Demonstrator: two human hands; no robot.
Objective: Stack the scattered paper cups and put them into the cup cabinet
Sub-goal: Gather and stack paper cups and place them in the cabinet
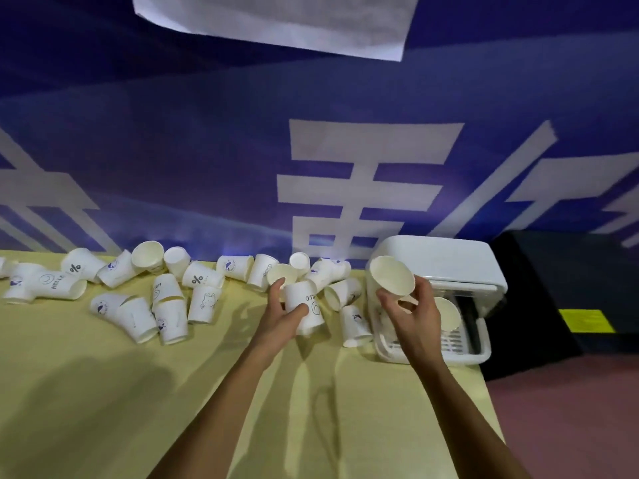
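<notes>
Several white printed paper cups (pixel 204 276) lie scattered along the back of the yellow table (pixel 138 392). My left hand (pixel 283 312) grips an upside-down cup marked HELLO (pixel 306 305) in the middle of the table. My right hand (pixel 413 312) holds another white cup (pixel 392 274) tilted with its open mouth towards me, just in front of the white cup cabinet (pixel 446 261). The cabinet stands at the table's right end with its front open, and a cup (pixel 449 312) lies inside it.
A blue banner with large white characters (pixel 363 181) hangs behind the table. To the right of the table sits a black block (pixel 567 292) with a yellow label. The table's right edge runs just beside the cabinet.
</notes>
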